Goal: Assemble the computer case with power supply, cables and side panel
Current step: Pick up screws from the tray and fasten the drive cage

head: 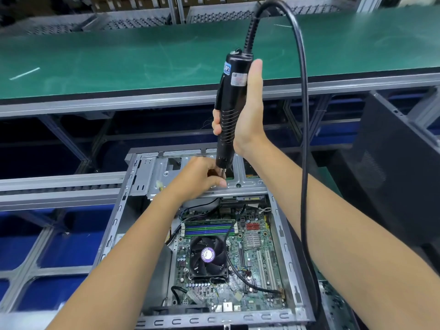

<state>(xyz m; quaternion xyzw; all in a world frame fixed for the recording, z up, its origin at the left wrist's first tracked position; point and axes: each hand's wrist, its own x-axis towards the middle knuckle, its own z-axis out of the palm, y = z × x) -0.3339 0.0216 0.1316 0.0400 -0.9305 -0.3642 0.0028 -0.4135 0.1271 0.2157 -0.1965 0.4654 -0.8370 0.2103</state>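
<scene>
Gripping the ribbed barrel of the black electric screwdriver (232, 101), the right hand (247, 108) holds it upright with fingers wrapped round and the thumb laid along the side. Its tip comes down on the metal drive-bay bracket (247, 181) at the far end of the open computer case (289, 258). At the bit, the left hand (202, 173) has its fingertips pinched close, seemingly steadying a screw too small to make out. By my reading, a fastening step on that bracket is in hand; next, the bit must sit square in the screw head before the driver runs.

Inside the case lie 1 motherboard (252, 265) with a fan-topped cooler (207, 257), memory sticks (209, 228) and loose black cables (234, 270). No power supply shows. A dark panel (395, 167), perhaps the side panel, leans well apart to the right. Beyond runs a green bench (119, 55).
</scene>
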